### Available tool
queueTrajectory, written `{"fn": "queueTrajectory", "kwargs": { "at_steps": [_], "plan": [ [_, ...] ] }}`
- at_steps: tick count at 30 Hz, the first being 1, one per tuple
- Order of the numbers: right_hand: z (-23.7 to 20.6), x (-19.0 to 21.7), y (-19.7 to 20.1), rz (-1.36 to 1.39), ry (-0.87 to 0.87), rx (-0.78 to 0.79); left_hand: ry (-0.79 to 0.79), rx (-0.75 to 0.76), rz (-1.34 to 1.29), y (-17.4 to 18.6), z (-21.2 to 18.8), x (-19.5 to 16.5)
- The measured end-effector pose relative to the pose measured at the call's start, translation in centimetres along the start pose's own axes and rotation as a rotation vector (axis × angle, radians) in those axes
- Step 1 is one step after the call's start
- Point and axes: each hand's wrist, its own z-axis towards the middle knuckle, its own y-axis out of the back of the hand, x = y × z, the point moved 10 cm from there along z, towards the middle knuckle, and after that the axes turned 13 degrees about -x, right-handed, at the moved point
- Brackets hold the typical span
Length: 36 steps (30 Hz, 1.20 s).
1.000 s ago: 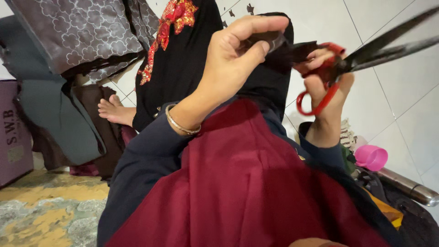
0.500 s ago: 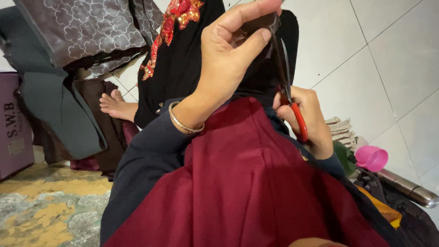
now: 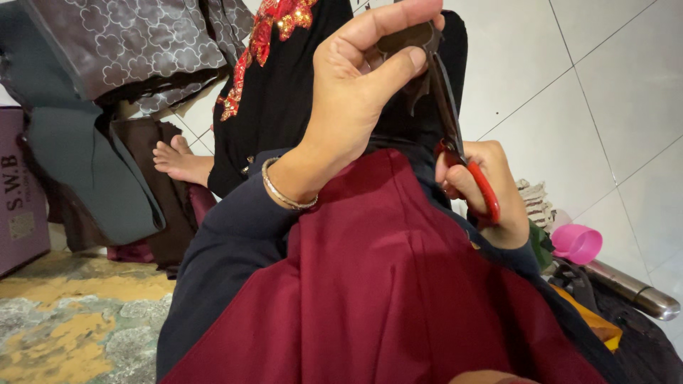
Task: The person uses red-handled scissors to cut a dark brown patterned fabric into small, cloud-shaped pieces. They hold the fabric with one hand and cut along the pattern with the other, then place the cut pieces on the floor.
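Your left hand (image 3: pixel 356 92) pinches a small dark piece of thin fabric (image 3: pixel 407 43) between thumb and forefinger, held up near the top of the view over the maroon cloth (image 3: pixel 384 284) across your lap. Your right hand (image 3: pixel 484 188) is closed through the red loops of the steel-bladed scissors (image 3: pixel 455 146), whose blades run up to the piece and look nearly closed on it.

The scrap looks light and limp — it will likely flop and slip unless you hold it taut close to the cut line, so grip near the blade edge, not at a far corner.

Against a second ago, the scissors have swung from lying open and sideways at the right to standing upright against the fabric, and your right hand has dropped lower — the left pinch has risen.
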Motion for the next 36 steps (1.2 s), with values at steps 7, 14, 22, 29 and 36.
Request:
{"fn": "queueTrajectory", "kwargs": {
  "at_steps": [7,14,22,29,36],
  "plan": [
    [-0.6,1.5,0.8,-0.134,-0.057,-0.052,-0.034,-0.008,0.009,0.2,-0.3,-0.4],
    [-0.4,1.2,1.1,-0.180,-0.092,-0.084,0.019,-0.022,-0.027,0.3,-0.4,-0.2],
    [0.2,1.0,0.2,-0.163,-0.032,-0.049,0.051,-0.029,-0.065,0.5,-0.5,0.0],
    [-0.2,1.5,0.0,-0.129,-0.021,-0.040,0.030,-0.026,-0.059,0.7,-0.6,0.1],
    [0.0,0.9,-0.4,-0.064,-0.015,0.027,0.026,-0.016,-0.074,0.6,-0.5,0.1]
  ]
}}
